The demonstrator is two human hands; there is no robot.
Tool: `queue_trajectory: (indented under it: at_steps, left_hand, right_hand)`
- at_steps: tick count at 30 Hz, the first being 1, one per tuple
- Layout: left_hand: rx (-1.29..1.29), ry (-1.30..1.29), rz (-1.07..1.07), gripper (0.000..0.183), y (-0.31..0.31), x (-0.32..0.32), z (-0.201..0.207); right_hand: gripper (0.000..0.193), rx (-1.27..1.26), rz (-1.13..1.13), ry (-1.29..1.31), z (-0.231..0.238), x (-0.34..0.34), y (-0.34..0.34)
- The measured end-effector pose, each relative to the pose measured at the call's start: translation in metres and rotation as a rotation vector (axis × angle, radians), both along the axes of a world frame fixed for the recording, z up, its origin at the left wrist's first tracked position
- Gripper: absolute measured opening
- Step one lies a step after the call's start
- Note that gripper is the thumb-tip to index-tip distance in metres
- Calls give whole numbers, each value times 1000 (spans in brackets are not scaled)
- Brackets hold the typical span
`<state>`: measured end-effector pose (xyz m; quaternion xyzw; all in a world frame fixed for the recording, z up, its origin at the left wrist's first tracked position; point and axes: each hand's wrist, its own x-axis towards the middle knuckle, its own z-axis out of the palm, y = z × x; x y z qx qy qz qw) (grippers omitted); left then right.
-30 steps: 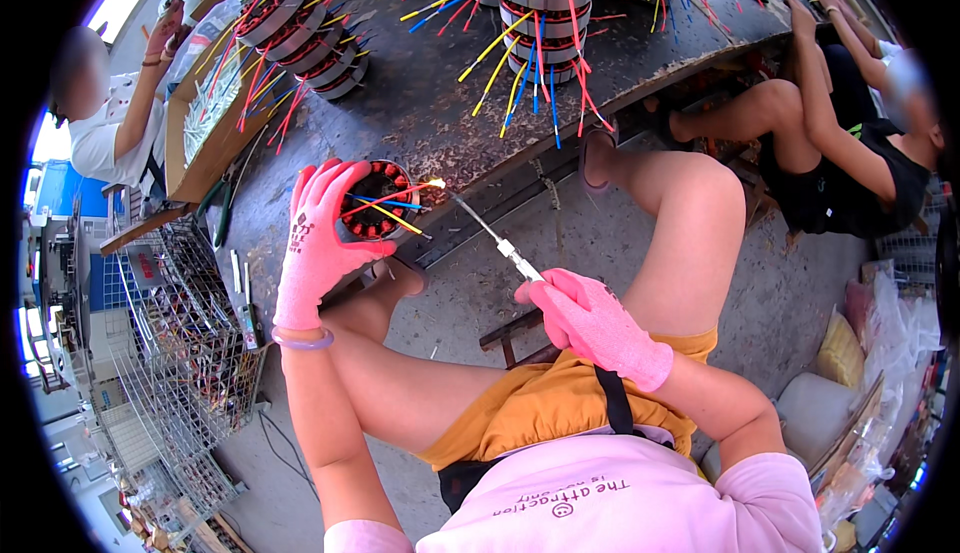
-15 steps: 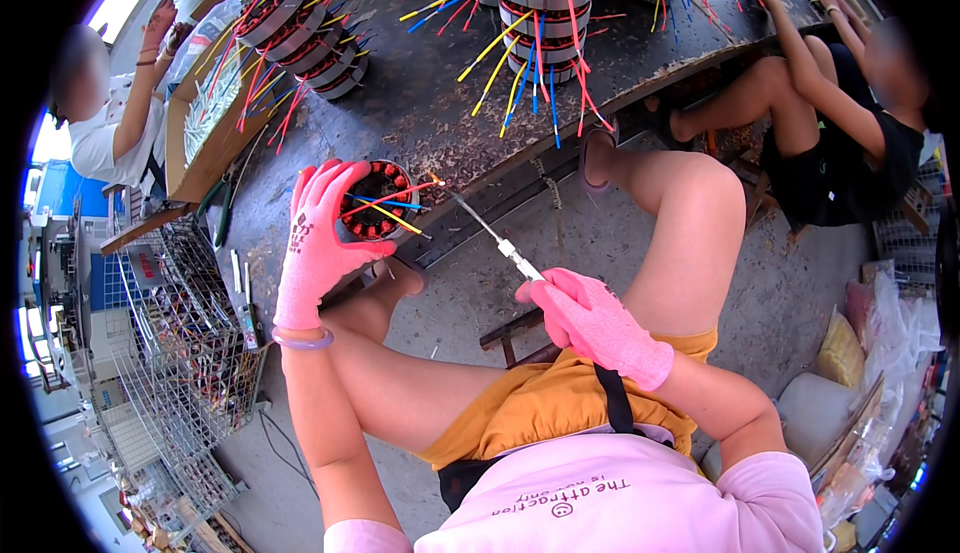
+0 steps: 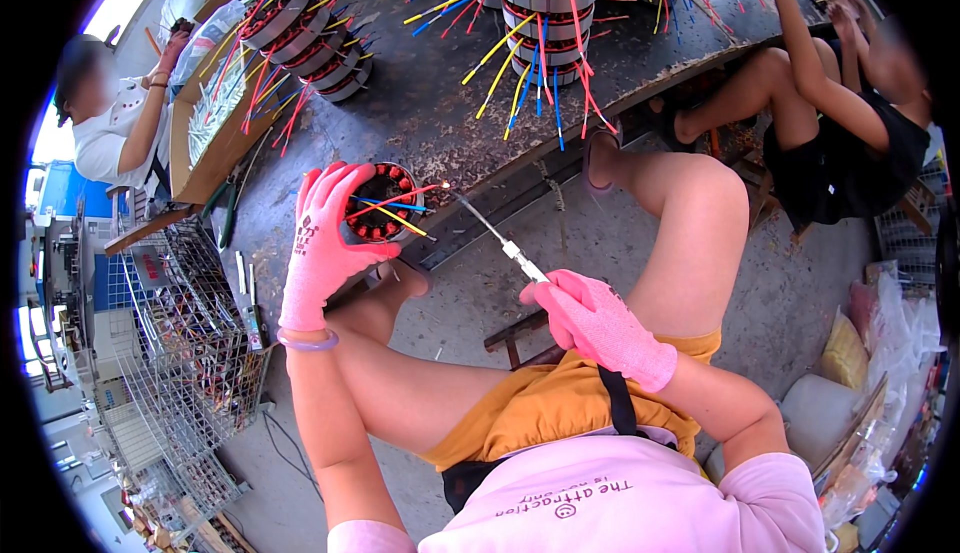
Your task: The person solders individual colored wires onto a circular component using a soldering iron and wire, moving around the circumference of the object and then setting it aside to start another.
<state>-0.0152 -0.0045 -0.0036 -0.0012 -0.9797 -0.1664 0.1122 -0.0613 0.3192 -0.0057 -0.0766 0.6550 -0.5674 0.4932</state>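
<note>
My left hand point(image 3: 325, 243), in a pink glove, curves around the side of a motor stator point(image 3: 393, 175) at the table's edge, fingers on its far left and thumb on its near side. The stator has red windings inside a grey ring. Red, blue and yellow lead wires stick out of it to the right. My right hand point(image 3: 605, 325), gloved the same way, is closed on a thin torch-like tool point(image 3: 512, 250) with a metal rod and a white collar. Its tip points at the end of the red wire point(image 3: 418, 192), where a small orange glow shows.
Stacked stators point(image 3: 545, 23) with splayed wires stand on the dark worktable point(image 3: 430, 133); another stack point(image 3: 305, 38) leans at left. A cardboard box point(image 3: 205, 143) holds pale strips. Wire baskets point(image 3: 190, 353) stand at lower left. One person point(image 3: 115, 118) sits left, another point(image 3: 850, 133) right.
My hands, the stator and the tool hold nearly the same pose, with the whole view shifted slightly. The glow at the red wire's end looks smaller and rounder. Both other people have moved their arms.
</note>
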Motion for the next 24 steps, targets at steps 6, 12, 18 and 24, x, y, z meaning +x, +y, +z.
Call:
queue_trajectory:
  at_steps: [6,12,18,24]
  left_hand:
    - [24,-21,3,87,0,-2,1]
    - [-7,-12,-12,88,-2,-2,1]
    - [-6,-13,-13,89,-3,-2,0]
    - [-6,-6,-15,90,-3,-1,0]
  right_hand:
    - [37,-27,-43,-21,-8,2,0]
    - [37,-6,-39,-9,-7,1,0]
    - [37,-39,-52,-32,-12,4,-1]
    - [37,-20,-33,-2,-10,3,-1]
